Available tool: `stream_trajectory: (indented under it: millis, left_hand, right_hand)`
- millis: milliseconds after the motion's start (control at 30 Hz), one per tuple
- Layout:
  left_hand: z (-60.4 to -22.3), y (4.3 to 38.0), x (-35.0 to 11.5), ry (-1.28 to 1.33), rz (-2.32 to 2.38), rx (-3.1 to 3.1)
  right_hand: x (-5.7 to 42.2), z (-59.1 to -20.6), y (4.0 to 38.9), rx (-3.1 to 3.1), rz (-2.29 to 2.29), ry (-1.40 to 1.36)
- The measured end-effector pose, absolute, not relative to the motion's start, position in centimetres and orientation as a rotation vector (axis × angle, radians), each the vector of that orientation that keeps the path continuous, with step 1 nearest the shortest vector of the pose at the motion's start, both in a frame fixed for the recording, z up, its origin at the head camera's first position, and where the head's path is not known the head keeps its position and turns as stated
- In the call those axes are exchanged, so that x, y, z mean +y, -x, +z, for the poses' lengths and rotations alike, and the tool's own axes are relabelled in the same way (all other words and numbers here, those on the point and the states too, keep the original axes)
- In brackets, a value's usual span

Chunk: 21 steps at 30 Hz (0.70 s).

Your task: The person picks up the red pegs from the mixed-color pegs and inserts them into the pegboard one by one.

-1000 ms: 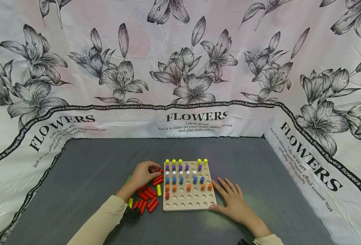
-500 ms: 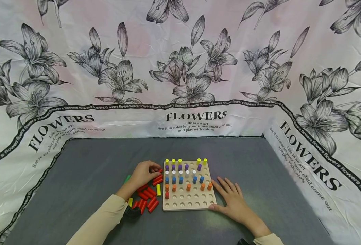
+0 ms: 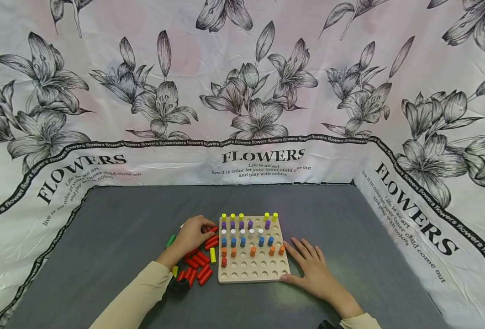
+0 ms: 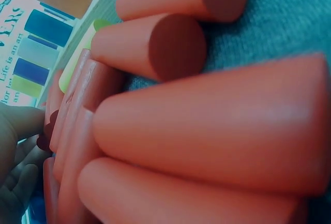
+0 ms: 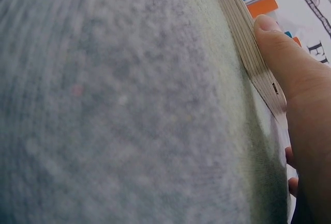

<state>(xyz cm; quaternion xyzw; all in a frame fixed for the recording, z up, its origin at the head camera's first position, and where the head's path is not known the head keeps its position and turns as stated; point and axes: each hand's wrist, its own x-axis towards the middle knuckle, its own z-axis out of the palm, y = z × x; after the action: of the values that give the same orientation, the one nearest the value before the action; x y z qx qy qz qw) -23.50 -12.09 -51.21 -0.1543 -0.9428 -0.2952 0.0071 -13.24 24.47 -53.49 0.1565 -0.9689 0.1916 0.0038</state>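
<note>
A wooden pegboard [image 3: 263,276] lies on the grey table, with rows of yellow, purple, white, blue and orange pegs and a single red peg [image 3: 224,262] standing in its holes. To its left, my left hand [image 3: 193,234] pinches a red peg [image 3: 213,229] between thumb and curled fingers, above other loose pegs. In the left wrist view, that hand's thumb [image 4: 20,123] is at the far end of the heap. My right hand [image 3: 310,269] rests at the board's right side, fingers spread, its thumb [image 5: 274,38] touching the board's edge [image 5: 261,79].
Several loose red pegs [image 3: 201,259] lie left of the board, with a yellow peg [image 3: 213,255] among them. A green peg [image 3: 170,241] lies beyond the left wrist. White flower-printed cloth [image 3: 263,169] borders the table at the back and sides.
Both hands stay almost still; the left hand remains at the red peg beside the board. The head view has shifted very slightly.
</note>
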Motion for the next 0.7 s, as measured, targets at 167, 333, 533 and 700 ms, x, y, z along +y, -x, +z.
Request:
stream_trajectory:
  millis: [167,333,533,700]
  left_hand:
    - [-51.37,23.43,-12.2,0.461,-0.983,-2.923]
    - [-51.4,23.25,-12.43,0.413,-1.128,-2.852]
    - [-51.32,23.0,-12.71,0.383,-1.24,-2.778]
    - [-50.99,22.6,-12.99,0.384,-1.322,-2.716]
  right_hand:
    - [24.42,-53.51,13.2,-3.032,0.607,-0.49]
    - [24.42,-53.61,13.2,-3.025,0.601,-0.488]
    - [24.46,-53.8,13.21,-3.019,0.603,-0.492]
    - [24.49,-53.76,13.22,-3.018,0.622,-0.493]
